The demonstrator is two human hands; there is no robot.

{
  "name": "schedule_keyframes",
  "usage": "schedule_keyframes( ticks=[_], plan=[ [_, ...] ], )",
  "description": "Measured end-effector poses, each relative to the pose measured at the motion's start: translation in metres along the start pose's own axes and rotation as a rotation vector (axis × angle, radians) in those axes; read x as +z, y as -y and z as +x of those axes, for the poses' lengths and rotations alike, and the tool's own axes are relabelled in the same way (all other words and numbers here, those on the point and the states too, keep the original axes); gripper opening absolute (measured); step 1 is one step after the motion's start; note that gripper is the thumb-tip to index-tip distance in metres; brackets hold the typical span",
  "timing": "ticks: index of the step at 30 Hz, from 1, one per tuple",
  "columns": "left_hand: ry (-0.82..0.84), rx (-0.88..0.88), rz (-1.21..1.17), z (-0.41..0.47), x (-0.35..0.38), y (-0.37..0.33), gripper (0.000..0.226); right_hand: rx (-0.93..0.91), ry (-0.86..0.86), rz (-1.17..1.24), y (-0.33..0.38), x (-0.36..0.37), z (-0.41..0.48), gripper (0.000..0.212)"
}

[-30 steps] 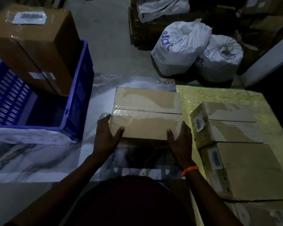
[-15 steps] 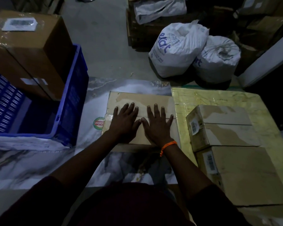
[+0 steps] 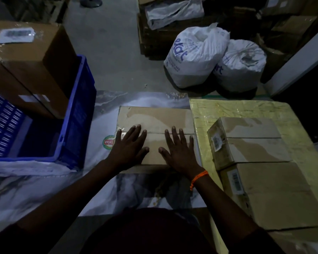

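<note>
A flat brown cardboard box [image 3: 155, 118] with a taped middle seam lies on the marble-patterned table [image 3: 44, 187] in front of me. My left hand [image 3: 129, 148] lies flat on the left half of its top, fingers spread and straight. My right hand [image 3: 179, 152], with an orange band at the wrist, presses flat on the right half. A gap of bare cardboard shows between the two hands. Neither hand grips anything.
A blue plastic crate [image 3: 77, 114] stands at the left with a large brown carton [image 3: 31, 66] leaning in it. Two labelled cardboard boxes [image 3: 251, 143] [image 3: 275, 195] sit on a yellow wrapped surface [image 3: 237, 109] at the right. Two white sacks [image 3: 196, 55] [image 3: 240, 65] stand on the floor beyond.
My hands left the box's near sides, came flat onto its top close together, then slid apart along the seam. The box has stayed in place.
</note>
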State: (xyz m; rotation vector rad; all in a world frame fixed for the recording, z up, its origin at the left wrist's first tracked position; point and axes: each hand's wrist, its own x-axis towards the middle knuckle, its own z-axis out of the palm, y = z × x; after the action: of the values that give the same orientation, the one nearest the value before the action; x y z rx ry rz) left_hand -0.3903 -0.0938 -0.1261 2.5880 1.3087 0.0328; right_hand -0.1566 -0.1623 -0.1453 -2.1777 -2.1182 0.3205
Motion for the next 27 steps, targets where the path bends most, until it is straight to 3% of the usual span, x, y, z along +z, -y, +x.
schedule_keyframes(
  ticks=[4,12,16,22,27],
  plan=[
    [-0.136,0.049,0.032,-0.021,0.023,0.007,0.078,-0.017,-0.031,-0.037,-0.002,0.009,-0.024,0.086],
    [-0.119,0.050,0.028,-0.018,0.029,0.012,0.083,0.024,0.047,-0.009,0.003,0.001,-0.023,0.089],
    [-0.137,-0.009,0.059,-0.019,0.027,0.007,0.082,0.050,-0.032,0.011,0.004,0.002,-0.029,0.085],
    [-0.140,-0.218,-0.013,-0.019,0.022,0.008,0.094,0.477,-0.209,0.432,0.008,-0.026,-0.029,0.100],
    [-0.109,-0.228,-0.189,-0.010,0.019,0.004,0.103,0.574,-0.132,0.710,-0.017,-0.057,-0.018,0.092]
  ],
)
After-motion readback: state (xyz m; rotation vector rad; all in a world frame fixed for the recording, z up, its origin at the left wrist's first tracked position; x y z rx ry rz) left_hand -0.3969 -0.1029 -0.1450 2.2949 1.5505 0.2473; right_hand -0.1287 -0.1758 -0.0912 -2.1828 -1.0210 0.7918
